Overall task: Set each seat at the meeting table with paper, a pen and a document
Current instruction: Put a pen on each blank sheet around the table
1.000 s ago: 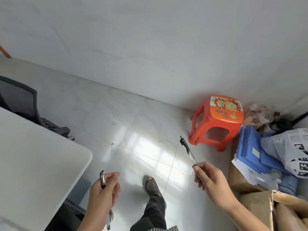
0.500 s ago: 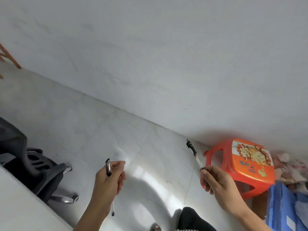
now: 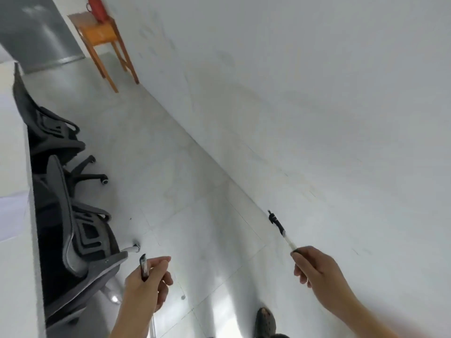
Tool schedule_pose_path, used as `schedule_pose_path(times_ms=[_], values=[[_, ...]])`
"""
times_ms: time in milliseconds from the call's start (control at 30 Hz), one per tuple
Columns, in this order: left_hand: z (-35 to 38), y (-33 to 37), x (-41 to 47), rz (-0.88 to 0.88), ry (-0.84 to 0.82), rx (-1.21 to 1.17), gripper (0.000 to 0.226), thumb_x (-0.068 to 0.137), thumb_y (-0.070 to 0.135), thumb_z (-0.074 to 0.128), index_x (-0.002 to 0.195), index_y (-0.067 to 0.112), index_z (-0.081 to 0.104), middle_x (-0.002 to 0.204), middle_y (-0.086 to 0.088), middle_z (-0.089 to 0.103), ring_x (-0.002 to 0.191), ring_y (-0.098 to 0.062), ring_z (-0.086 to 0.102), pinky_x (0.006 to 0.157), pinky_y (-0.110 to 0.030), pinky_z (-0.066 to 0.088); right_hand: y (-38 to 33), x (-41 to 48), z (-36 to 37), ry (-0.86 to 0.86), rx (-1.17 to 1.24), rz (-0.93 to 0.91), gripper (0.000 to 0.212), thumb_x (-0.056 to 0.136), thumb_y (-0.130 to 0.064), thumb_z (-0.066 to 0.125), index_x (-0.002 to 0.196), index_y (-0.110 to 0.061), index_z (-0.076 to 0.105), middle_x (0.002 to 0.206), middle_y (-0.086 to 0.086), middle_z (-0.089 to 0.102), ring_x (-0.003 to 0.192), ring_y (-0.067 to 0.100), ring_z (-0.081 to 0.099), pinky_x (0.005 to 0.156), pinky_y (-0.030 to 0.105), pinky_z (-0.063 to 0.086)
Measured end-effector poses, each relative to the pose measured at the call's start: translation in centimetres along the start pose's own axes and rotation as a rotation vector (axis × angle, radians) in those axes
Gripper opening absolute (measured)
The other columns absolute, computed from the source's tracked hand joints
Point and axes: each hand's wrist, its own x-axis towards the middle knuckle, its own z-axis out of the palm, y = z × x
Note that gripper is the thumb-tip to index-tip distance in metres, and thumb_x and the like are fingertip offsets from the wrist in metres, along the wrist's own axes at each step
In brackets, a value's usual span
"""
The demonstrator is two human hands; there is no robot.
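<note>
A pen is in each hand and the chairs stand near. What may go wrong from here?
The right hand pinches its pen only at one end, so it may slip out. The chair legs reach into the walkway, so the foot may catch a wheel.

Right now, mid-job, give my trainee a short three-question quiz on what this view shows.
1. True or false: the right hand holds a pen by one end, with the other end pointing up and away.
2. What does the left hand hold? A) a sheet of paper B) a second pen C) nothing
3. How many office chairs show beside the table?
Key: 1 true; 2 B; 3 two.
</note>
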Motion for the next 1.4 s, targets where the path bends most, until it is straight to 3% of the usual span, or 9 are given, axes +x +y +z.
schedule_pose_path(times_ms=[233,533,733,967,1200,1400], values=[[-2.7,2.1,5.7,-0.081,0.307,-0.160,0.013,0.094,0.004,0.053,0.095,0.002,0.065,0.058,-0.013,0.056,0.029,-0.014,0.037,0.035,-0.011,0.025,-10.1,16.1,4.0,-0.258,-0.128,-0.161,0.018,0.097,-0.018,0.055,0.084,-0.016,0.066,0.065,0.002,0.066,0.055,0.011,0.057,0.056,0.025,0.044],[-8.6,8.6,18.5,-0.081,0.518,-0.313,0.013,0.094,0.010,0.055,0.093,0.004,0.066,0.054,-0.008,0.057,0.037,-0.015,0.037,0.035,-0.015,0.023,-21.3,29.2,18.6,-0.518,-0.204,-0.277,0.018,0.097,-0.014,0.055,0.084,-0.013,0.066,0.063,0.001,0.066,0.053,0.011,0.056,0.051,0.021,0.043],[-13.6,14.8,24.4,0.000,0.634,-0.322,0.015,0.095,0.010,0.053,0.090,0.005,0.066,0.063,-0.016,0.052,0.043,-0.018,0.035,0.035,-0.019,0.027,-29.3,36.1,26.6,-0.679,-0.257,-0.345,0.017,0.097,-0.015,0.055,0.085,-0.014,0.067,0.064,0.001,0.066,0.053,0.010,0.057,0.050,0.019,0.043],[-17.8,15.8,28.1,-0.102,0.948,-0.451,0.013,0.095,0.012,0.054,0.095,0.008,0.066,0.062,-0.012,0.054,0.044,-0.018,0.035,0.039,-0.021,0.027,-36.0,45.1,37.9,-0.969,-0.354,-0.419,0.017,0.096,-0.009,0.057,0.082,-0.007,0.067,0.063,0.013,0.064,0.050,0.012,0.053,0.047,0.021,0.040],[-19.1,17.5,31.2,-0.156,1.263,-0.626,0.012,0.094,0.004,0.054,0.096,-0.001,0.064,0.055,-0.012,0.053,0.035,-0.015,0.032,0.038,-0.015,0.024,-43.3,50.4,50.9,-1.275,-0.476,-0.528,0.017,0.096,-0.012,0.058,0.081,-0.012,0.067,0.062,0.004,0.064,0.052,0.012,0.054,0.050,0.017,0.042],[-18.7,17.2,30.9,-0.223,1.493,-0.787,0.013,0.094,0.004,0.053,0.098,-0.003,0.064,0.060,-0.017,0.051,0.034,-0.013,0.031,0.039,-0.012,0.023,-47.1,49.4,61.0,-1.410,-0.587,-0.713,0.015,0.095,-0.022,0.059,0.083,-0.021,0.068,0.064,-0.011,0.063,0.055,0.003,0.052,0.060,0.025,0.042]])
